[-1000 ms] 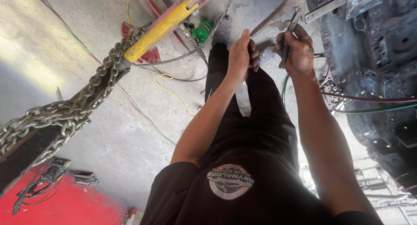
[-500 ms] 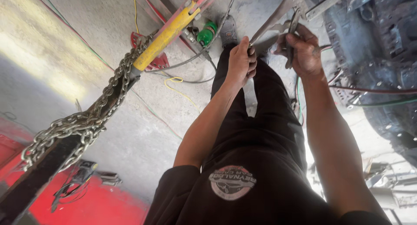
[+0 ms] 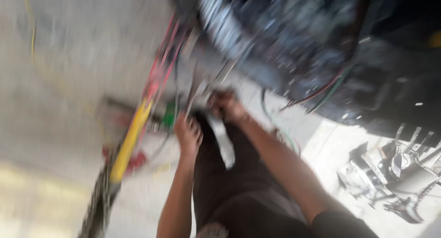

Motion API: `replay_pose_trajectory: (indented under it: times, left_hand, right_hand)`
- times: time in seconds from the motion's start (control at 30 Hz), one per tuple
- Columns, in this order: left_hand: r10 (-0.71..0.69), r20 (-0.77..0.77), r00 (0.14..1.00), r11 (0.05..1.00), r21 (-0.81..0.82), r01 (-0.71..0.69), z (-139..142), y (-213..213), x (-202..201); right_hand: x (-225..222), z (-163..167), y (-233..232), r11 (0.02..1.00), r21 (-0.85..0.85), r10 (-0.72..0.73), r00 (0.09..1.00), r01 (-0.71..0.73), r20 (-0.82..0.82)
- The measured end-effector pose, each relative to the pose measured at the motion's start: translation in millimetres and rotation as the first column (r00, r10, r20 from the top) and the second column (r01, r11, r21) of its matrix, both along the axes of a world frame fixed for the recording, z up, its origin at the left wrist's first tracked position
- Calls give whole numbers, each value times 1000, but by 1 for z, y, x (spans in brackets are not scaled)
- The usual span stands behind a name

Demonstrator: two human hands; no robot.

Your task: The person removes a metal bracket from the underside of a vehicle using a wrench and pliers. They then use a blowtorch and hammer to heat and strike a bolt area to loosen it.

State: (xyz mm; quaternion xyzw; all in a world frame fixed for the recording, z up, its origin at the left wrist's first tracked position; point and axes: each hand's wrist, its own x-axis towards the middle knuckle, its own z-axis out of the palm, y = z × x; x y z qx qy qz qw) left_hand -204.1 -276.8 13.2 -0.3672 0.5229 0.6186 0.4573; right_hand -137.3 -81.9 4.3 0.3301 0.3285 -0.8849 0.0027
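Note:
The view is heavily motion-blurred. My right hand is clenched at the lower end of a grey metal tool, just under a dark engine-like body with loose red and green wires. Lower and to the left, my left hand hangs apart from the tool. The blur hides whether its fingers hold anything. Both forearms reach up from my dark trousers.
A yellow bar runs diagonally at left, with a heavy chain at its lower end and a small green object beside it. Several dark metal parts lie on the pale concrete floor at right.
The camera has swung sharply, blurring everything. My hands now sit lower in the view, and my left hand has dropped away from the tool that both hands gripped before.

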Motion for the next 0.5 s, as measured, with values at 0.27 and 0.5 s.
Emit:
replay_pose_trajectory:
  times: [0.27,0.5]
  left_hand:
    - [-432,-653,622,896,-231,380,65,5,-6]
    - [-739,-660,134,666,-685,296,100,-8,-26]
  right_hand:
    - [-1,42,19,997,-51,66,987,-59,149]
    - [-11,56,-1,992,-128,0,1000,-2,-11]
